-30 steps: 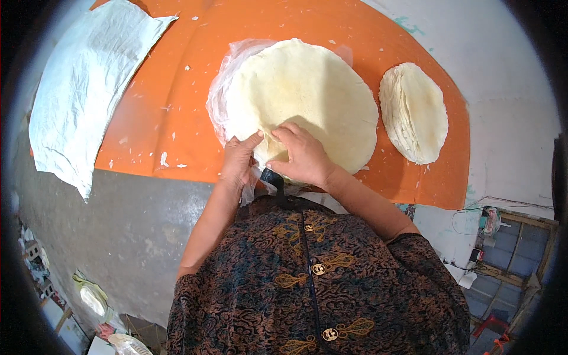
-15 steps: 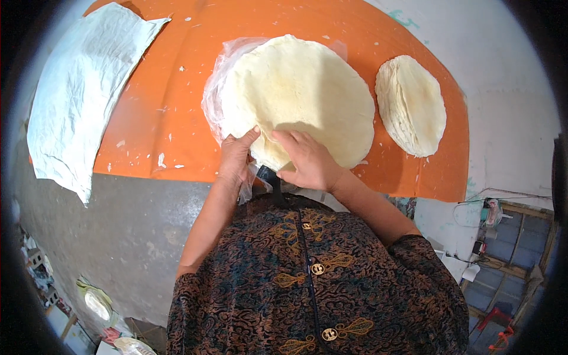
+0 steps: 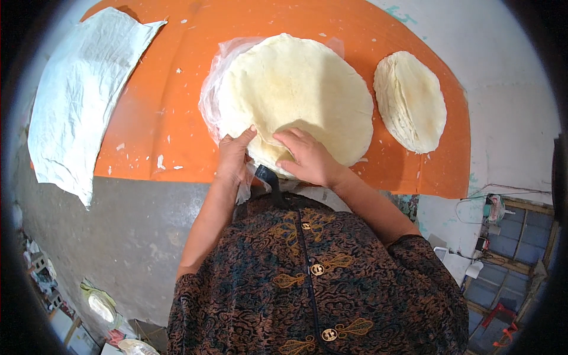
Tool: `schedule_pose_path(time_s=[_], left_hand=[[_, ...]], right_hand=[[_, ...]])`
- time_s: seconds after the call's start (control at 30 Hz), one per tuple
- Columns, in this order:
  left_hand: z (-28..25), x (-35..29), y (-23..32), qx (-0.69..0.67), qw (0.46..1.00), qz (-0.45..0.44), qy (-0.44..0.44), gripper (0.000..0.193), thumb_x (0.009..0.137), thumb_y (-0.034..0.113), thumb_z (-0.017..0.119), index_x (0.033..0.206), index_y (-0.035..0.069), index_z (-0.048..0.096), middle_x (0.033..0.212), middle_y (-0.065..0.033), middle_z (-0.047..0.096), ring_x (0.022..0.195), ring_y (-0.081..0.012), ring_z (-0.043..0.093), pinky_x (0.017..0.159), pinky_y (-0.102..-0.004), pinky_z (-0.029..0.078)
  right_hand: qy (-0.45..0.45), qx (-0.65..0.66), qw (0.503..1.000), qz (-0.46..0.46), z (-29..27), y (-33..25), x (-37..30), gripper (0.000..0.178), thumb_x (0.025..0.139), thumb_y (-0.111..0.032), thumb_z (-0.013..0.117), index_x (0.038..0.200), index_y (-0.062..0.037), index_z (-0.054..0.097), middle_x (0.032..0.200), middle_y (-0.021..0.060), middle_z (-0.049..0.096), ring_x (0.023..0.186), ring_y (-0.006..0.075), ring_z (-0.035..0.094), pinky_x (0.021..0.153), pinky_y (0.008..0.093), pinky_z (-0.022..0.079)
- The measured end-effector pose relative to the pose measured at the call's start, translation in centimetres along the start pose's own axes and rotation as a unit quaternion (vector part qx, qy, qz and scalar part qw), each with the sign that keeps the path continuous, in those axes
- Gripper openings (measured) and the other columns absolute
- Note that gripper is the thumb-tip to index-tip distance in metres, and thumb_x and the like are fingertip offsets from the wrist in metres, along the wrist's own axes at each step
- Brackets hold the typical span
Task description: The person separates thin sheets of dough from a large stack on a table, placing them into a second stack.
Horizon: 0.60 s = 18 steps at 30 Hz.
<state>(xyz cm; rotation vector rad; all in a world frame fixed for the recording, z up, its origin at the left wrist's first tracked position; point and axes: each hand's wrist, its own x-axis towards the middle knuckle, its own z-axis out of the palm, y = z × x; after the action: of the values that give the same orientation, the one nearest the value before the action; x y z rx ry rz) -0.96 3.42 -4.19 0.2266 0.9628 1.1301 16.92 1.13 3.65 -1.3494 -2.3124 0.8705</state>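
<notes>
A stack of large, round, pale flatbreads [image 3: 302,83] lies in front of me near the table's front edge, on a clear plastic bag [image 3: 211,97] that shows at its left side. My left hand [image 3: 234,155] grips the stack's near left rim, thumb on top, its other fingers partly hidden below. With bent fingers my right hand [image 3: 312,158] holds the near edge of the top flatbread, the thumb closer to me. Between the hands the bread's edge is slightly raised.
An orange cloth [image 3: 160,118] with scattered crumbs covers the table. At the right rests a pile of folded flatbreads [image 3: 410,102]. A white cloth [image 3: 83,94] hangs over the table's left front edge. A dark strap [image 3: 269,176] lies between me and the stack.
The view has shifted slightly. Both hands stay at the near edge of the flatbread, with only a small movement of the right fingers.
</notes>
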Motion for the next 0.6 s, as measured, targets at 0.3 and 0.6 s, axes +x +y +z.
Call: schedule_pose_path(time_s=[0.3, 0.6], left_hand=[[0.1, 0.0, 0.0, 0.000, 1.000, 0.013, 0.002, 0.031, 0.079, 0.013, 0.073, 0.103, 0.000, 0.060, 0.089, -0.0098, 0.067, 0.066, -0.0161, 0.063, 0.052, -0.0275, 0.050], [0.3, -0.1, 0.0, 0.015, 1.000, 0.023, 0.010, 0.033, 0.079, 0.014, 0.074, 0.103, -0.001, 0.058, 0.089, -0.0098, 0.066, 0.068, -0.0170, 0.063, 0.056, -0.0285, 0.052]], right_hand=[[-0.001, -0.078, 0.996, 0.030, 0.7, -0.9, 0.0, 0.053, 0.075, -0.016, 0.066, 0.123, -0.0033, 0.048, 0.118, 0.0161, 0.050, 0.108, 0.0340, 0.051, 0.092, 0.0393, 0.043], [0.043, -0.216, 0.975, -0.018, 2.4, -1.4, -0.8, 0.037, 0.080, -0.004, 0.054, 0.116, -0.0016, 0.053, 0.101, 0.0156, 0.061, 0.092, 0.0336, 0.059, 0.078, 0.0392, 0.050]])
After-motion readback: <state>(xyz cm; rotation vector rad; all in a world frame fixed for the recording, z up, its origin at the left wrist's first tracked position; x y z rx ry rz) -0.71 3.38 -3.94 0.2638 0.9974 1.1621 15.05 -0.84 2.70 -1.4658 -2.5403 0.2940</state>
